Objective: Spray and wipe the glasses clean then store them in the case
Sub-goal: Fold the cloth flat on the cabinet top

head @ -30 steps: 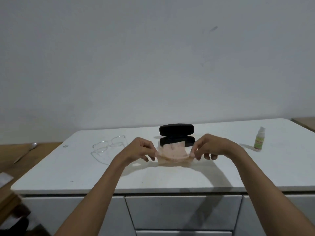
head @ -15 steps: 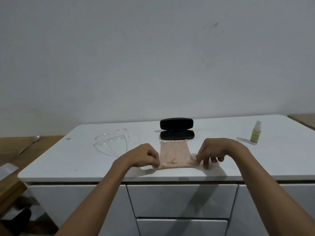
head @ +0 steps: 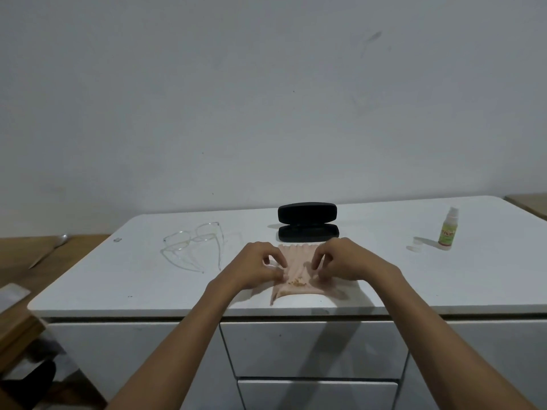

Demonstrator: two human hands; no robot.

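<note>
The glasses [head: 196, 245], clear-framed with their arms unfolded, lie on the white table [head: 473, 279], left of centre and well apart from both hands. Nobody holds them.

Right of them, at the middle of the table near its front edge, lies a pink cloth [head: 296, 272]. The left hand [head: 260, 269] and the right hand [head: 343, 263] both sit on it, fingers curled, each pinching the fabric at its own side. Brownish specks show on the cloth's near part.

Just behind the cloth the black case [head: 307, 222] stands open, lid up. Far to the right stands the spray bottle [head: 448, 229], upright, with what looks like its small clear cap [head: 418, 244] beside it on the table.

Judging from this, the cloth is being readied for wiping and the glasses are not yet in the case. The specks are the main worry: if they are grit, rubbing that part over the lenses could scratch them. The cloth's near edge lies close to the table's front edge, so a careless tug could drag it off. The open arms of the glasses could snag on a sideways reach.
</note>
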